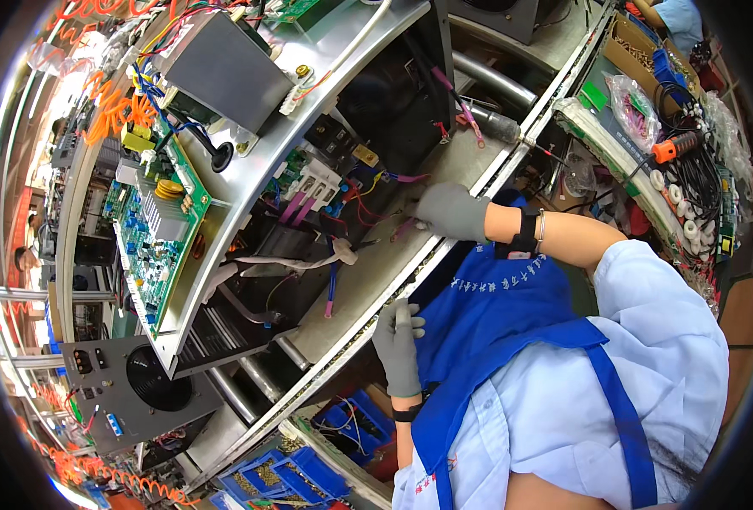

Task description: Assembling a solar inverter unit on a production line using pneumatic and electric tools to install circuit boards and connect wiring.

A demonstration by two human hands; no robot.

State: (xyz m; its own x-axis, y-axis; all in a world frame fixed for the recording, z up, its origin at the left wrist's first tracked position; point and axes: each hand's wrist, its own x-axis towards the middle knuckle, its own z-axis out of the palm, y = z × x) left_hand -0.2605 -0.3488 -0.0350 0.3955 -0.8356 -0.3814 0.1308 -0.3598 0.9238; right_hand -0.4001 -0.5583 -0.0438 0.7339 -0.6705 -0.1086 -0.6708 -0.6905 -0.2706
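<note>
My right hand [455,212], in a grey glove, reaches over the rail at the work line's edge. Its fingers are curled together beside purple-sleeved wire ends [404,229]; what they hold, if anything, is hidden. My left hand [396,348], also gloved in grey, is at the near side of the rail [355,334], fingers apart and slightly bent, with nothing visible in them. Beyond both hands lies an open equipment chassis [262,200] with its metal panel tilted. Inside it are white terminal blocks [315,189], red wires and a white-wrapped cable [287,260].
A green circuit board [162,225] and a grey box-shaped part [223,72] sit on the panel. Metal rollers [495,78] run under the chassis. Blue bins [308,472] of small hardware stand at bottom; an orange-handled screwdriver [676,148] lies at right. Another person's sleeve [681,21] shows top right.
</note>
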